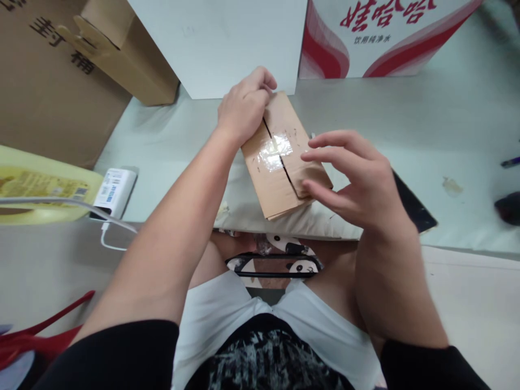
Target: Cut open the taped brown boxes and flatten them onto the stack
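Observation:
A small brown cardboard box (264, 187) lies at a slant near the table's front edge, its two top flaps meeting at a dark seam. Clear shiny tape (276, 149) crosses the middle of that seam. At the box's far left corner, my left hand (247, 103) has its fingers bent over the edge and grips it. My right hand (353, 176) is open at the box's right side, fingers apart. Its fingertips are at the near right flap; whether they press on it I cannot tell. Partly hidden behind this hand is a flat black object (414, 206).
A white box (227, 43) and a red-and-white carton (382, 49) stand at the back. Brown cardboard boxes (150, 65) fill the back left. A yellow bottle (44, 187) and a white power bank (116, 189) with a cable are at left. A black object (507, 208) sits far right.

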Demonstrator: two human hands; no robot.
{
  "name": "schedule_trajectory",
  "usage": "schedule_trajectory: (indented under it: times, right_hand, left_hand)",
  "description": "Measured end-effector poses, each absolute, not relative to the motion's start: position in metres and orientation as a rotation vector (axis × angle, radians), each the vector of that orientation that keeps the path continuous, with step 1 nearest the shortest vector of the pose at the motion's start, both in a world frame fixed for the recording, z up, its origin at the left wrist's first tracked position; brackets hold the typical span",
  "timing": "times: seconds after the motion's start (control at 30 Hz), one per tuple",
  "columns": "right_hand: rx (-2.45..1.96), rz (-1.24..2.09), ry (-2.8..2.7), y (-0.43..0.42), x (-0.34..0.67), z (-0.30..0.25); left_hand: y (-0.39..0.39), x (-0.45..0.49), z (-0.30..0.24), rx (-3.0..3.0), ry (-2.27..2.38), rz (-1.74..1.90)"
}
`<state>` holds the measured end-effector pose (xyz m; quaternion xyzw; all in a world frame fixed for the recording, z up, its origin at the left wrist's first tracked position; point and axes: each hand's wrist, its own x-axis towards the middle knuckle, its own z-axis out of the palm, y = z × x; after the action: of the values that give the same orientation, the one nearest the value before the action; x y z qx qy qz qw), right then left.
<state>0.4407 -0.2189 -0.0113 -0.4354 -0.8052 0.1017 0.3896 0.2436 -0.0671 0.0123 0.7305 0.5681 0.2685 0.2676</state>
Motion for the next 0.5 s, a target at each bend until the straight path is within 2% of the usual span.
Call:
schedule_trajectory:
  times: [0.23,0.5]
  right_hand:
    - [-1.081,0.357,-2.142,-0.218,0.443,-0.015]
    - [-0.966,0.020,-2.047,-0.219,0.430,-0.012]
  left_hand:
    - [-0.066,0.243,0.012,1.993,1.530,0.717]
    - [-0.066,0.242,0.013,2.009,1.543,0.687]
